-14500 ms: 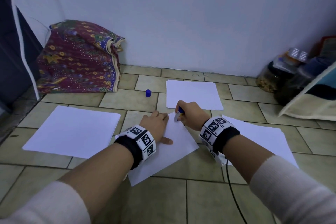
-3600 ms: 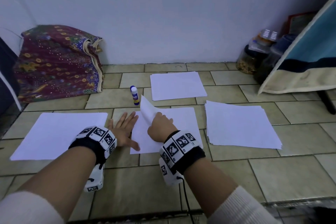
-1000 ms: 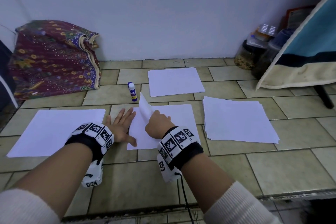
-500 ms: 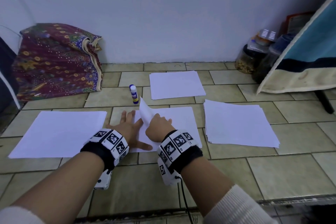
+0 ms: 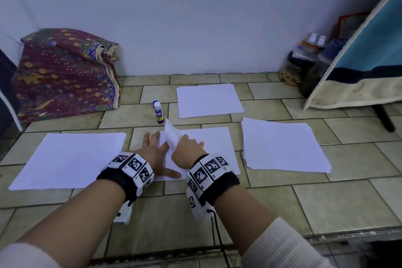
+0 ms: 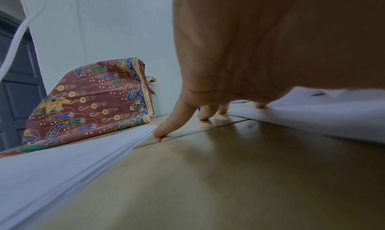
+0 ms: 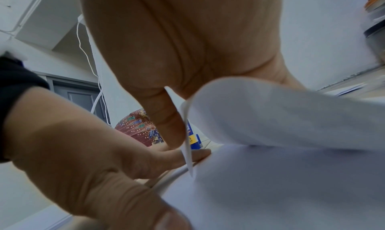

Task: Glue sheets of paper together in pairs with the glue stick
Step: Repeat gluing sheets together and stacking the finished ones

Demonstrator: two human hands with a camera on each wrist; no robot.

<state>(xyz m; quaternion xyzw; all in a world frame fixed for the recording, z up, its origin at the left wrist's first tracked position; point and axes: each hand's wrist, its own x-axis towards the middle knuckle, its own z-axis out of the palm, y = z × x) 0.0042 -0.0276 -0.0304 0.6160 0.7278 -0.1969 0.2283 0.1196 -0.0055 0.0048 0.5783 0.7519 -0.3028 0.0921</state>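
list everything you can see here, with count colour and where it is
glue stick: one, white with blue cap and label, upright on the floor beyond the hands
centre sheets: white, on the tiles under both hands; top sheet's near-left corner lifted
far paper: white, near the wall; count unclear
left paper stack: one, white, left of the hands
right paper stack: one, white, right of the centre sheets
folded cloth: one, maroon with floral print, against the wall at left
jars: at least two, dark, in the right corner
floor: beige tiles
left hand: fingers spread flat, pressing the centre sheets' left edge
right hand: pinches the lifted corner
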